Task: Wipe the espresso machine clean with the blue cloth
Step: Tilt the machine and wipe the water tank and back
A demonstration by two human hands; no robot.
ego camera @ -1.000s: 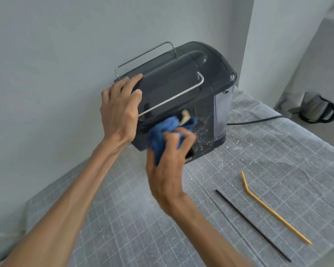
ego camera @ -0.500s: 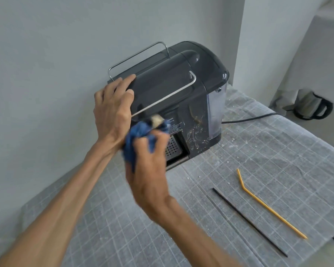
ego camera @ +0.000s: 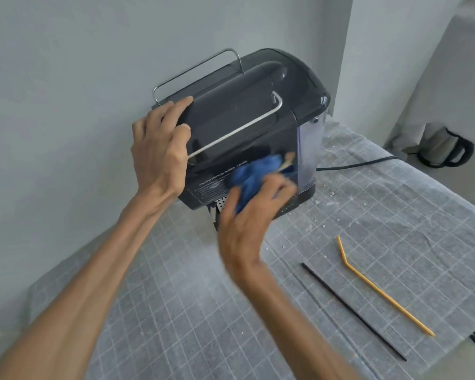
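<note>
A dark grey espresso machine (ego camera: 247,111) with a wire rail on top stands against the wall on a grey gridded mat (ego camera: 176,311). My left hand (ego camera: 159,152) grips its near top corner, fingers over the edge. My right hand (ego camera: 247,218) holds a bunched blue cloth (ego camera: 255,174) pressed against the machine's side panel, near the clear water tank (ego camera: 309,157). The right hand and cloth are motion-blurred. Part of the printed label on the panel shows to the left of the cloth.
A yellow bent straw (ego camera: 373,283) and a thin black stick (ego camera: 351,311) lie on the mat to the right. White crumbs are scattered near the machine's base. A black power cord (ego camera: 359,163) runs right. A dark kettle (ego camera: 447,149) sits on the floor beyond.
My right hand has swept the blue cloth from the left part of the side panel to its right part, near the tank. My left hand keeps its hold on the top corner.
</note>
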